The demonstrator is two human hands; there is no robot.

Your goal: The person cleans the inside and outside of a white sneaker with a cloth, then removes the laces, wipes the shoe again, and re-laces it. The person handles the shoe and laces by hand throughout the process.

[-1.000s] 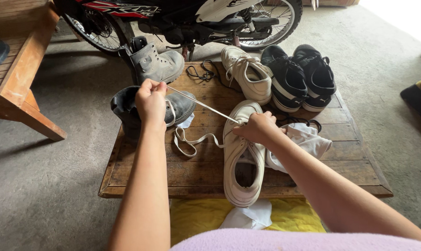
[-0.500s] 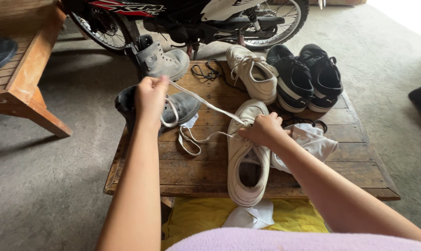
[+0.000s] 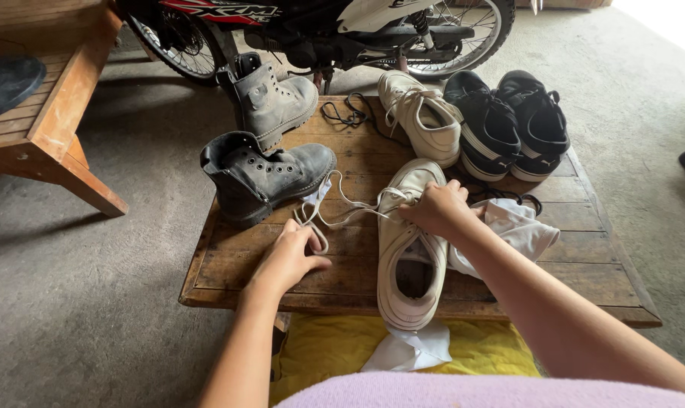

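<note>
My left hand (image 3: 288,261) rests low on the slatted wooden tabletop (image 3: 335,276), fingers (image 3: 310,240) curled and pinching the loose loop of the flat off-white shoelace (image 3: 335,215) near the front-left of the cream low-top sneaker (image 3: 407,261). Lace runs from those fingers up and right, slack and wavy, to the sneaker's eyelets. My right hand (image 3: 437,208) sits on the sneaker's tongue area, fingers bent and pressed together on the lace end at the upper eyelets; exact pinch hidden by my knuckles. Sneaker lies toe away from me, heel hanging just over the near tabletop edge, opening up.

Just beside the sneaker on the right, touching my right forearm: crumpled white cloth (image 3: 516,230). Left of the lace: dark grey leather lace-up boot (image 3: 263,175) lying upright, toe pointing right, close to the lace loop. Behind it a second, lighter grey boot (image 3: 274,98) at the far edge. Far side: second cream sneaker (image 3: 422,121) with laces in, a loose black lace (image 3: 346,113), pair of black sneakers with white soles (image 3: 509,125). Motorbike (image 3: 320,30) behind the tabletop. Wooden bench (image 3: 48,113) at left on the concrete floor. Yellow cloth (image 3: 327,351) and white rag (image 3: 410,351) below the near edge.
</note>
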